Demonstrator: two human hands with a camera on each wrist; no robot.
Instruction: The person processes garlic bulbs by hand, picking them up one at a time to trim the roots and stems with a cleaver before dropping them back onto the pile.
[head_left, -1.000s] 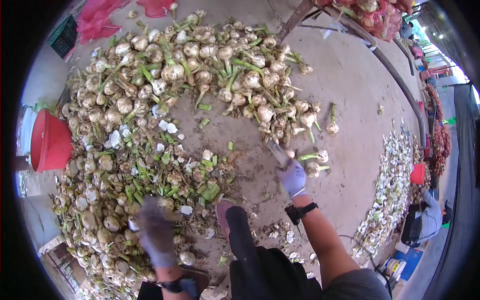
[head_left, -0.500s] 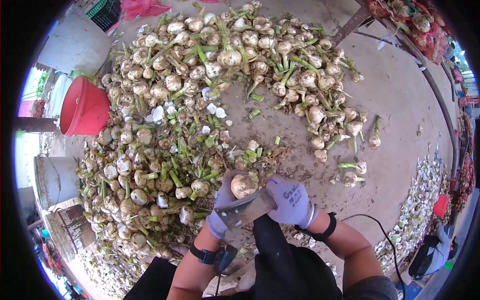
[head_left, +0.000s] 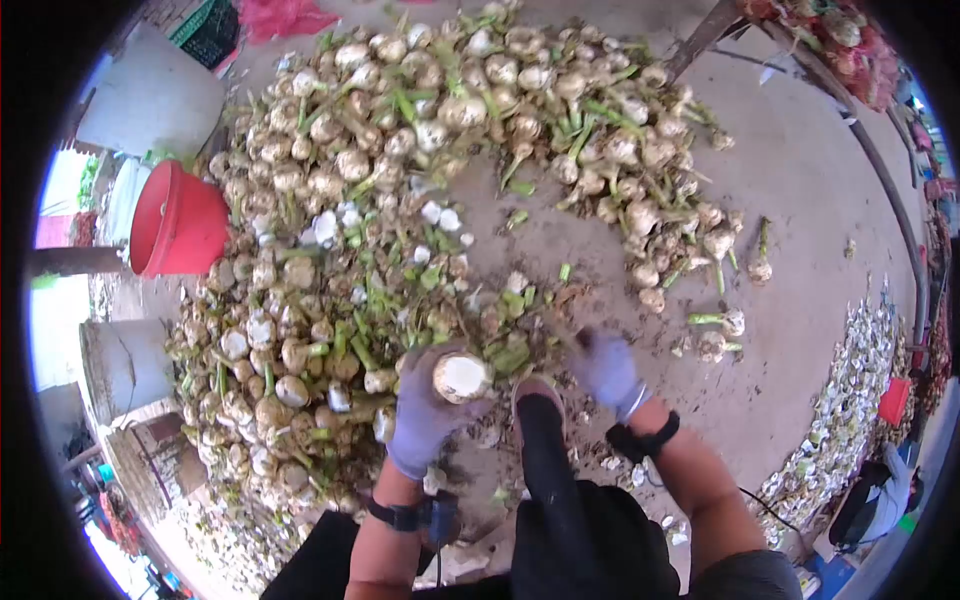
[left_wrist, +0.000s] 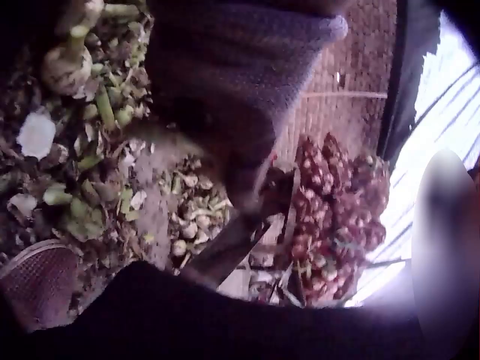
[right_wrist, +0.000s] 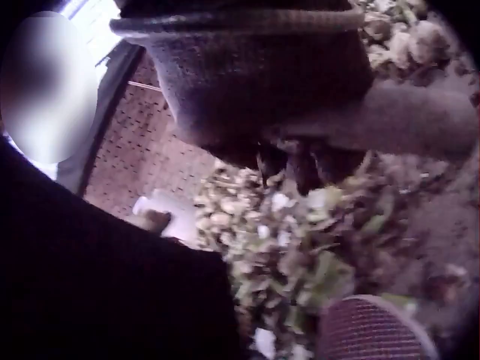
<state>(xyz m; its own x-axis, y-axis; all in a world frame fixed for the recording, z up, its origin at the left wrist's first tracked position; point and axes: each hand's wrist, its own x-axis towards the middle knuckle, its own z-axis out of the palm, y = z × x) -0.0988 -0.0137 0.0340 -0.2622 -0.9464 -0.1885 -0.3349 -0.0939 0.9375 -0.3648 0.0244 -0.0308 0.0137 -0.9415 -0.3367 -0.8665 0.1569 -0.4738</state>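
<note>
My gloved left hand holds a garlic bulb, fingers curled round its side. The bulb's flat white cut face points up in the head view. To its right, the gloved right hand is apart from the bulb and grips a knife. Motion blurs the knife in the head view, while its broad blade reaches out sideways from the fist in the right wrist view. The left wrist view shows the back of the left glove in shadow, with the bulb hidden.
Trimmed bulbs are heaped at the left, untrimmed stemmed garlic at the back. Between them lie cut stems. A red bucket stands far left. A shoe is between the hands. Another person sits far right.
The right hand reached toward the stemmed garlic, then met the left hand at a bulb with the knife across it. Now the hands are apart and the bulb shows a white cut face.
</note>
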